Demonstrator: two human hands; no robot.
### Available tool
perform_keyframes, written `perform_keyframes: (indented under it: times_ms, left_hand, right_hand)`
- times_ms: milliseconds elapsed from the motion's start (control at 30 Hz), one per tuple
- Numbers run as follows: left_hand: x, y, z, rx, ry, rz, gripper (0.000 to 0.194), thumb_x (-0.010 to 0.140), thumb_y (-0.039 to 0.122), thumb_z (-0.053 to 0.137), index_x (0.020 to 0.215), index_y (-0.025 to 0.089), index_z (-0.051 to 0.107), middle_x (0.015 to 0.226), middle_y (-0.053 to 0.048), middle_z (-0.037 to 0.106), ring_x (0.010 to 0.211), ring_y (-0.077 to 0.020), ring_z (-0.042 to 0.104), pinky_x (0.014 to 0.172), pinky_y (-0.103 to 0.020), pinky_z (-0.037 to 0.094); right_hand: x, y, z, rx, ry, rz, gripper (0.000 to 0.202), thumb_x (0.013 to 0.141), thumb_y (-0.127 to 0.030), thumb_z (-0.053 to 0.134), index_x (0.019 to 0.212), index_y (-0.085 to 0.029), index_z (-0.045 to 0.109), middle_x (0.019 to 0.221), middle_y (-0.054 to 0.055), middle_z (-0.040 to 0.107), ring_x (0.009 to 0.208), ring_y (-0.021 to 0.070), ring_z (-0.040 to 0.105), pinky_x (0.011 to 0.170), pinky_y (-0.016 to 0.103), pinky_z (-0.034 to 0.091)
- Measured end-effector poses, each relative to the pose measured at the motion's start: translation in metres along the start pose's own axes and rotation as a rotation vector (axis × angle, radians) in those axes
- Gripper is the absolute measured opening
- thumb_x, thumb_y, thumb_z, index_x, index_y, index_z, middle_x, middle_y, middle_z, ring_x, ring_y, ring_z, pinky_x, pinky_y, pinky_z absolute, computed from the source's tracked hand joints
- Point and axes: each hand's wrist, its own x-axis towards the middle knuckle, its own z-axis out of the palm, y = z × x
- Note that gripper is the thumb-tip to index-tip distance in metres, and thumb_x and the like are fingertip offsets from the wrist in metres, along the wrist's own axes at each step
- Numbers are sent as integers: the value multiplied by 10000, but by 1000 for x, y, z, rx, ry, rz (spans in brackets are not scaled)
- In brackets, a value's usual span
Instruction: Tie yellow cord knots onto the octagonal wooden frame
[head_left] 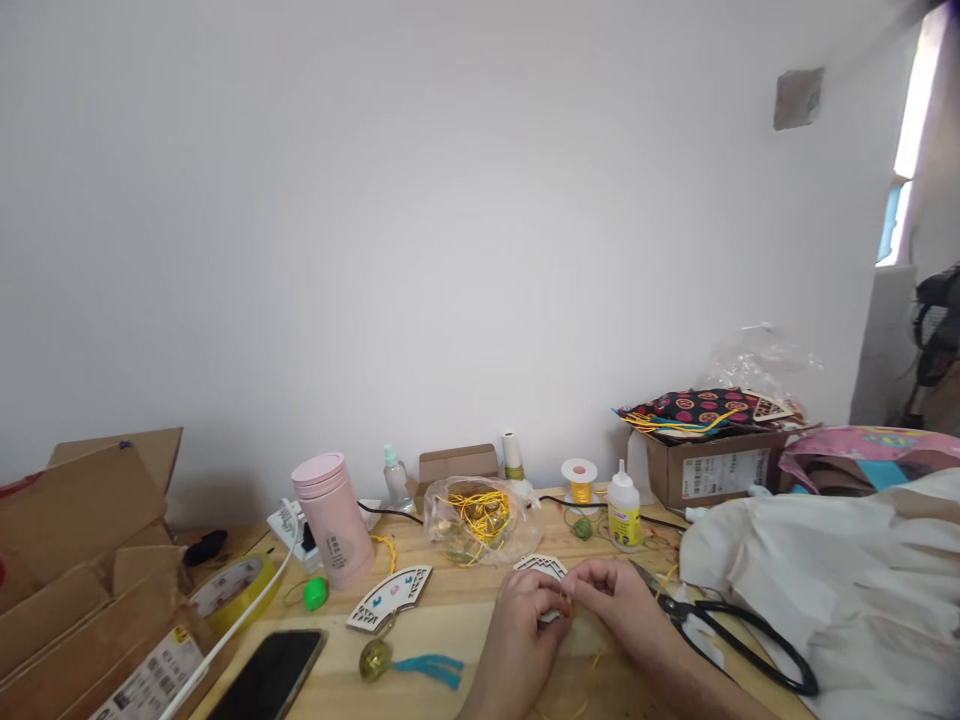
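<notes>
My left hand [525, 625] is closed around the lower part of a white fan-shaped cut-out panel [541, 566], whose patterned upper edge shows above the fingers. Against it, my right hand [607, 598] pinches at the panel's right side, where a bit of yellow cord seems to run between the fingertips. Most of the panel is hidden by the fingers. To the left lies a second fan-shaped panel [391, 598] with coloured figures, joined at its lower edge to a gold bell [375, 660] with a blue tassel [431, 668].
Black-handled scissors [739, 630] lie right of my hands, beside white cloth [795, 580]. Behind stand a glue bottle [624, 512], a cord spool [580, 484] and a plastic bag of yellow cord [480, 515]. A pink cup [337, 520], phone [266, 675] and cardboard box [97, 590] are left.
</notes>
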Motion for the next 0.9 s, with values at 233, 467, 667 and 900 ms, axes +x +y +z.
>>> perform_keyframes:
  times_ms: [233, 467, 667, 900]
  left_hand:
    - [0, -6, -7, 40, 93, 8, 121, 697, 144, 555, 694, 213, 654, 798, -42, 627, 809, -199, 529, 738, -327, 415]
    - [-3, -17, -14, 32, 189, 31, 115, 736, 193, 531, 703, 198, 641, 779, -45, 631, 779, -186, 549, 735, -318, 431]
    - [-2, -23, -16, 7, 235, 59, 116, 746, 219, 520, 700, 190, 622, 772, -45, 640, 768, -180, 558, 735, -316, 442]
    - [-3, -19, -19, -39, 261, 55, 131, 752, 219, 506, 734, 199, 634, 806, -40, 654, 791, -177, 568, 752, -324, 450]
  right_hand:
    - [0, -8, -15, 161, -202, 212, 385, 610, -464, 626, 495, -167, 411, 343, -115, 226, 315, 31, 102, 318, 186, 55]
    - [-4, -28, -35, 349, -397, 262, 371, 643, -408, 628, 528, -163, 374, 430, -119, 157, 369, 34, 44, 336, 170, 34]
    - [-16, -51, -51, 442, -413, 138, 453, 519, -462, 701, 469, -155, 372, 437, -84, 269, 373, 26, 147, 371, 171, 94]
    - [-11, -52, -52, 481, -352, -16, 399, 654, -399, 638, 479, -162, 370, 419, -87, 235, 363, 33, 120, 353, 176, 89]
